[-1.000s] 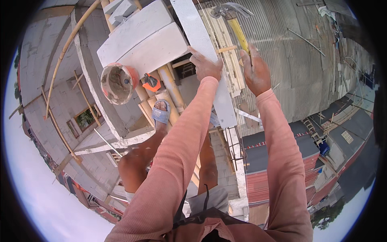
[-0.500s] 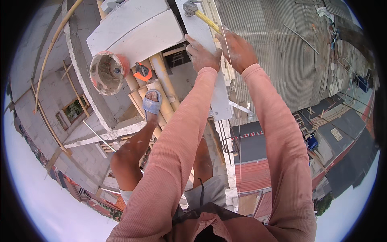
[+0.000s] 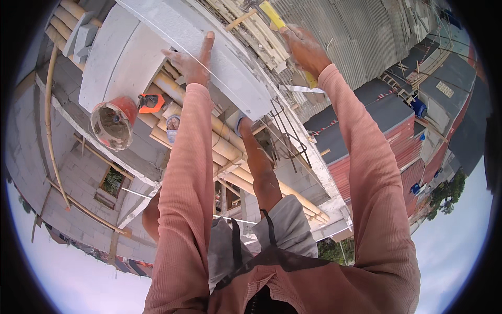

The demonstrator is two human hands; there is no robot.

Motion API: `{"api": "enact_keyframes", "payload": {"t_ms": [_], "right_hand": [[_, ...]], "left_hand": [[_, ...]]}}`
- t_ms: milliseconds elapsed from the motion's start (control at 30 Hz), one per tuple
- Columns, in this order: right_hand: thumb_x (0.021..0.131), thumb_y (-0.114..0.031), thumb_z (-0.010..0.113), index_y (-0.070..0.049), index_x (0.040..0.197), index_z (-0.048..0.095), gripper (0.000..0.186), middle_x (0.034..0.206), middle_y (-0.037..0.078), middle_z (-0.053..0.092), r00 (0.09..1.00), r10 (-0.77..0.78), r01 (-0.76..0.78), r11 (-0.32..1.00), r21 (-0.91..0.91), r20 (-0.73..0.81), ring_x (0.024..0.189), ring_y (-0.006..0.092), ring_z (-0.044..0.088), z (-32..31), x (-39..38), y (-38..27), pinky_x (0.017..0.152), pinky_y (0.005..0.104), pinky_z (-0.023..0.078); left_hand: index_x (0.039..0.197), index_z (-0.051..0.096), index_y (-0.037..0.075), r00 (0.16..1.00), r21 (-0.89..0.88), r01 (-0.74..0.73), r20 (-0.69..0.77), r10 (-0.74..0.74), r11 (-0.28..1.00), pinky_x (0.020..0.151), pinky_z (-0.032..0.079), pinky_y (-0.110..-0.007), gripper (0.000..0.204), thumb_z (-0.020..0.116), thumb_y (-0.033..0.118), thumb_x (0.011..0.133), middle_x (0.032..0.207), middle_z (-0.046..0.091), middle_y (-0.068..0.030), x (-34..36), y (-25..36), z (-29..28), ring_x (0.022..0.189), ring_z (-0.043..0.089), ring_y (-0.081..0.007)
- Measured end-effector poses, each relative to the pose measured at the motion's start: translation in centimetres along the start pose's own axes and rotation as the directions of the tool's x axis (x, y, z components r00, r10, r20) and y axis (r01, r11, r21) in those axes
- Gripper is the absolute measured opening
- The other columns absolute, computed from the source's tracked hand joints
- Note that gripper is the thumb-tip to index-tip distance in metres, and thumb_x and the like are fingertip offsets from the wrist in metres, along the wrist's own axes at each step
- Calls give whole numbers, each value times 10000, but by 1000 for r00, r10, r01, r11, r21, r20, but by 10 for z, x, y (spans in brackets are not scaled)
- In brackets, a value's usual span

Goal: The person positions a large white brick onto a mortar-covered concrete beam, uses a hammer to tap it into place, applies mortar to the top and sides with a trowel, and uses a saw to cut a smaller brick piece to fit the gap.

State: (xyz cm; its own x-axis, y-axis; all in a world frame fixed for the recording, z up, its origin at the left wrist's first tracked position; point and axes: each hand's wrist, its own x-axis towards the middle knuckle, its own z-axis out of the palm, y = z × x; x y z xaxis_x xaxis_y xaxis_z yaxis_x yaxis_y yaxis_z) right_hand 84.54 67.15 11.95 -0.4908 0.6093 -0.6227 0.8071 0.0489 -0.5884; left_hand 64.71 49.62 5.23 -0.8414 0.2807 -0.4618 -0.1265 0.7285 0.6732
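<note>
Here's the left hand [image 3: 192, 65] at the long pale block [image 3: 230, 65], fingers spread at its inner edge and thumb stuck well apart along the top, a spread that would suit steadying it; how firmly it presses, this angle won't quite tell; the taut string [image 3: 170, 39] runs along the block and passes by that hand, looking like a guide for a straight edge; over on the right, the right hand [image 3: 306, 52] has its fingers clamped round the yellow handle of the hammer [image 3: 273, 14], head away from the body, out beyond the block on the corrugated roof [image 3: 355, 36] side, leaving the block's top free of it; the mortar-smeared bucket [image 3: 125, 107] and the orange-and-black tool [image 3: 150, 103] sit by the bamboo poles [image 3: 227, 144], seemingly parked within reach.
</note>
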Motion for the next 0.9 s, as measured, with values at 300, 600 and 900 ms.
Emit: {"api": "enact_keyframes", "payload": {"t_ms": [300,600,900], "right_hand": [[1043,-291,434,-82,1172,591,291,944,83,629,941,233,-235,972,-21,247,683,201,619,16,-46,156,524,377,512],[1018,-205,443,-105,1188,598,251,818,52,542,862,38,73,977,-199,506,651,189,605,101,-44,204,509,380,507],[981,-98,464,-17,1104,648,235,968,150,665,810,458,-507,861,44,367,765,284,711,53,-48,136,613,433,598]], "left_hand": [[1543,-199,-91,961,-140,-16,270,54,990,1215,297,-416,1518,947,411,683,1587,172,-304,-105,-42,12,1462,302,-371],[1520,-222,-70,967,-255,122,250,-56,959,1095,445,-380,1407,905,183,717,1444,405,-257,-124,-19,34,1293,480,-327],[1518,-146,-82,971,-234,128,229,-73,964,1081,444,-363,1307,877,187,750,1409,451,-244,-119,-34,25,1240,494,-324]]}}
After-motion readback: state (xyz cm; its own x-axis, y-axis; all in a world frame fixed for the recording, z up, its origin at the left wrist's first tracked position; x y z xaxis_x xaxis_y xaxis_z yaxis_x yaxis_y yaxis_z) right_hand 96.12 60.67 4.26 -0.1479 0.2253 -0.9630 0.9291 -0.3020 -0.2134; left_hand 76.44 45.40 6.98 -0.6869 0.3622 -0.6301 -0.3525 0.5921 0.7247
